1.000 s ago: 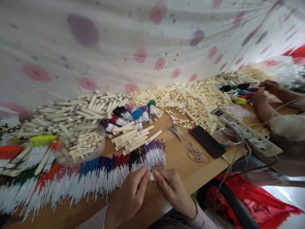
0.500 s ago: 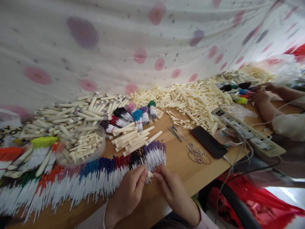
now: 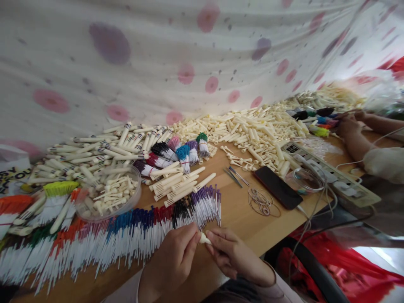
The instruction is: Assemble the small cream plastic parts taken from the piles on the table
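Observation:
A small cream plastic pen part (image 3: 205,239) shows between my two hands, low over the near edge of the table. My left hand (image 3: 173,253) is closed around one end, and the rest of the part is hidden inside the fist. Thumb and fingers of my right hand (image 3: 235,253) pinch the other end. Just beyond lies a long row of pen refills (image 3: 139,240) with white stems and coloured tops, the purple-topped refills (image 3: 206,206) nearest my hands. Several cream pen barrels (image 3: 183,185) lie side by side behind them.
A clear tub (image 3: 139,194) holds small cream parts. Bundled refills (image 3: 184,159) and heaped cream barrels (image 3: 246,130) line the back. Tweezers (image 3: 232,177), rubber bands (image 3: 261,202), a phone (image 3: 277,187) and a power strip (image 3: 331,174) lie rightward. A co-worker's hands (image 3: 349,124) work at far right.
Both hands have come slightly down towards me with the cream part. My right hand has turned, its fingers now lying more sideways along the part.

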The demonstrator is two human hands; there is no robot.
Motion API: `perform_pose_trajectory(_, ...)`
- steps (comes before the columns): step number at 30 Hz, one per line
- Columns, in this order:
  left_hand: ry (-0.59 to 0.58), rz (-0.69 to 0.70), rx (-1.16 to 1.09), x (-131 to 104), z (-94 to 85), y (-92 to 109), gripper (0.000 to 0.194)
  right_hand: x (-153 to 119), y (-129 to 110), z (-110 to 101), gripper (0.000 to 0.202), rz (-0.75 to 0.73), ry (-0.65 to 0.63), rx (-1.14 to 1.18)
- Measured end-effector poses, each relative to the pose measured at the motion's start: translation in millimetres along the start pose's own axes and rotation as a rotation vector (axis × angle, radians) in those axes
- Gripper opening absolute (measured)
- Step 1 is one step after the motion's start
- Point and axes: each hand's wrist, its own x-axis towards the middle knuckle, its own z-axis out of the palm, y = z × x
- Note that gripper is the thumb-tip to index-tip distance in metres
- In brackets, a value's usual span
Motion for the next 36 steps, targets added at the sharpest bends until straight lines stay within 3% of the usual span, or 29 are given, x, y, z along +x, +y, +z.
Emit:
perform_pose_trajectory(4,0.049,-0.083,-0.075,4.0,-2.3,-2.1,0.033,-9.6,-5.6,9.1,0.039,-0.362,0.289,-0.555)
perform_pose_trajectory(6,0.044,-0.070,-0.079,4.2,-1.8,-3.5,0.032,-9.1,-3.2,11.1,0.038,-0.437,0.363,-0.678)
perform_pose_trajectory(8,0.038,-0.024,-0.069,3.6,-1.0,-4.4,0.031,-4.6,1.9,9.4,0.043,-0.409,0.349,-0.565)
perform_pose_trajectory(11,0.035,0.018,-0.044,3.5,-0.6,-4.4,0.031,3.4,8.6,3.7,0.050,-0.162,0.123,-0.201)
perform_pose_trajectory(13,0.016,-0.002,-0.036,4.5,-0.7,-3.6,0.032,5.1,9.5,2.0,0.052,-0.099,0.039,-0.134)
perform_pose_trajectory(17,-0.052,-0.025,-0.025,4.6,1.0,-1.8,0.032,0.1,4.5,6.4,0.049,-0.459,0.314,-0.534)
perform_pose_trajectory(20,-0.089,-0.012,0.018,1.7,3.2,-0.5,0.031,-1.5,3.8,8.3,0.050,-0.526,0.346,-0.575)
perform_pose_trajectory(23,-0.111,-0.015,0.076,-1.5,4.7,1.3,0.030,1.5,9.1,3.4,0.055,-0.344,0.239,-0.315)
perform_pose_trajectory(26,-0.133,-0.003,0.123,-3.6,5.8,3.5,0.029,3.4,13.8,-4.8,0.057,0.035,0.078,0.034)
perform_pose_trajectory(28,-0.151,0.017,0.141,-3.9,6.2,4.4,0.028,1.6,12.9,-8.7,0.055,0.210,-0.024,0.142)
perform_pose_trajectory(29,-0.152,0.022,0.138,-3.6,6.2,4.6,0.028,-0.3,11.1,-9.4,0.054,0.226,-0.048,0.136)
perform_pose_trajectory(31,-0.117,0.008,0.097,-2.4,5.5,3.9,0.028,-5.6,5.9,-7.9,0.051,0.091,-0.008,-0.006)
perform_pose_trajectory(34,-0.049,-0.043,-0.010,0.5,3.3,1.5,0.031,-13.3,-0.9,-1.2,0.037,-0.318,0.223,-0.405)
perform_pose_trajectory(36,-0.033,-0.040,-0.046,2.0,1.9,0.1,0.032,-15.2,-2.0,2.6,0.029,-0.469,0.310,-0.602)
